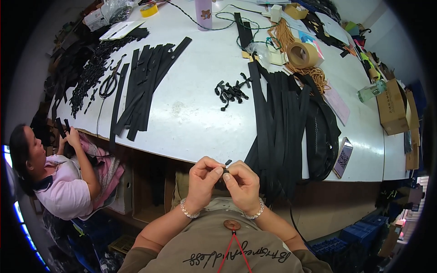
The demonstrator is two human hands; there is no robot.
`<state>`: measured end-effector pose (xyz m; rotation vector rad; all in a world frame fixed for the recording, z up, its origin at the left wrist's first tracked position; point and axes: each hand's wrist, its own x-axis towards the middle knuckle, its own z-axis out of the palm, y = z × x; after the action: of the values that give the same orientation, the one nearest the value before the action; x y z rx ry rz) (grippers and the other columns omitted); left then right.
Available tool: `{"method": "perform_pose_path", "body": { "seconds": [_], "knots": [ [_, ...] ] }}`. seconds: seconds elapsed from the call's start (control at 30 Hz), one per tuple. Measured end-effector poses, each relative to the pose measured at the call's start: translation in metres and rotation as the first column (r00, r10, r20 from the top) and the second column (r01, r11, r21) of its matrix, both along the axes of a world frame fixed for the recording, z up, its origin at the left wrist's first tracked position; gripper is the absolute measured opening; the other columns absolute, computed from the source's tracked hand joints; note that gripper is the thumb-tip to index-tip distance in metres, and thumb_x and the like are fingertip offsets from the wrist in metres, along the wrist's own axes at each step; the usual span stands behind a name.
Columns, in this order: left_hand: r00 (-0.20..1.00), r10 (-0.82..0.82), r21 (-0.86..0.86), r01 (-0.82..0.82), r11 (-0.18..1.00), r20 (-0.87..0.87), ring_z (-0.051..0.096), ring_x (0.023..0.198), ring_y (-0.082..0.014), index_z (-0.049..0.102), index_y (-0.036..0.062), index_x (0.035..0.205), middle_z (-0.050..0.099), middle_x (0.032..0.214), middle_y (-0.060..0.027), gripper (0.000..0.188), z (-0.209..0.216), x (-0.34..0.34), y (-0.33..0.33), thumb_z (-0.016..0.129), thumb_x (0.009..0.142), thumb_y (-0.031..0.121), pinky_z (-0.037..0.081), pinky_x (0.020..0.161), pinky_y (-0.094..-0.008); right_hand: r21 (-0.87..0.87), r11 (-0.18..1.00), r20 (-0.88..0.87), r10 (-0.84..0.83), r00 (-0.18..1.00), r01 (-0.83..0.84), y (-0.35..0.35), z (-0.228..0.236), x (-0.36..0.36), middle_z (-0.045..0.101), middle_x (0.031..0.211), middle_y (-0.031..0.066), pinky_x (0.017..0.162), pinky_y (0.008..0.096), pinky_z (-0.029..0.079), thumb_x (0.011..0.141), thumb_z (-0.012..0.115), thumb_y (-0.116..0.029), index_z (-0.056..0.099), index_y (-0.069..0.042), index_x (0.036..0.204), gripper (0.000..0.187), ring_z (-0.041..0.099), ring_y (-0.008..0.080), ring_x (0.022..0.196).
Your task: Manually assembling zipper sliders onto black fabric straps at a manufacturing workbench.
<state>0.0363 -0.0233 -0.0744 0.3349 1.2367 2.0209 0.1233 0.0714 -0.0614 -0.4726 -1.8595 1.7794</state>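
The place was a workshop, apparently a small one for sewn or assembled goods. A long white worktable (pixel 191 132) carried bundles of black strips (pixel 148 82) and, beside more long black strips (pixel 277 113), a pile of small black pieces (pixel 232 93). A larger dark heap (pixel 91 75) lay near a pair of scissors (pixel 108 85). Across the table stood a wide roll of brown tape (pixel 302 55) by hanks of tan cord (pixel 314 77). A co-worker (pixel 68 189) sat at the left side, handling black strips too. Cardboard boxes (pixel 392 111) at the right and blue crates (pixel 359 232) on the floor added to the look of production.
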Motion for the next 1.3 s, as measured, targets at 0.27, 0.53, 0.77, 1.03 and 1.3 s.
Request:
{"method": "perform_pose_path", "body": {
  "seconds": [0.27,0.53,0.77,1.03,1.3],
  "knots": [
    [0.999,-0.038,0.039,0.036,0.999,0.035,0.052,0.073,-0.0054,0.057,0.0017,0.087,0.061,0.084,-0.0032,0.003,0.000,-0.001,-0.002,0.057,0.085,0.004,0.044,0.067,-0.0208,0.096,0.993,-0.024,-0.070,0.997,0.073,-0.002,0.003,0.000,0.050,0.070,0.0044,0.050,0.0230,0.035,0.079,0.058,0.002,0.055,0.000,0.076,0.005,0.043,0.0092,0.056],
    [0.999,-0.030,-0.062,0.031,0.998,0.020,0.055,0.076,-0.0078,0.059,0.0007,0.091,0.061,0.085,-0.0042,0.007,0.008,0.000,-0.003,0.058,0.086,0.004,0.045,0.070,-0.0225,0.022,0.998,0.041,-0.067,0.997,0.066,0.002,-0.002,0.000,0.052,0.070,0.0034,0.052,0.0214,0.037,0.083,0.059,-0.002,0.056,0.001,0.078,0.007,0.046,0.0077,0.058],
    [0.995,0.005,-0.099,-0.015,0.995,-0.095,0.055,0.076,-0.0075,0.063,-0.0013,0.098,0.063,0.088,-0.0045,0.014,0.004,-0.002,-0.004,0.058,0.086,0.005,0.045,0.070,-0.0216,-0.346,0.937,0.118,0.095,0.988,-0.049,0.009,0.005,0.006,0.052,0.073,-0.0029,0.054,0.0169,0.037,0.087,0.058,-0.003,0.057,0.002,0.082,0.007,0.044,0.0008,0.064],
    [0.920,-0.049,-0.100,0.011,0.995,-0.389,0.056,0.082,-0.0089,0.063,-0.0011,0.105,0.063,0.094,-0.0068,0.025,0.007,-0.007,-0.005,0.064,0.080,-0.004,0.046,0.073,-0.0213,-0.245,0.969,-0.003,0.007,1.000,-0.007,0.009,-0.003,0.007,0.054,0.081,0.0025,0.056,0.0174,0.039,0.084,0.058,0.003,0.058,0.003,0.084,0.001,0.048,0.0036,0.065],
    [0.787,0.017,-0.039,-0.052,0.998,-0.616,0.061,0.076,-0.0150,0.063,-0.0005,0.096,0.064,0.087,-0.0096,0.026,0.006,-0.010,-0.008,0.070,0.072,-0.006,0.049,0.068,-0.0249,-0.124,0.992,-0.143,-0.011,0.990,-0.007,0.012,-0.011,0.006,0.059,0.090,0.0084,0.069,0.0228,0.047,0.083,0.058,0.006,0.061,0.004,0.088,0.007,0.057,0.0126,0.079]
  ]
}}
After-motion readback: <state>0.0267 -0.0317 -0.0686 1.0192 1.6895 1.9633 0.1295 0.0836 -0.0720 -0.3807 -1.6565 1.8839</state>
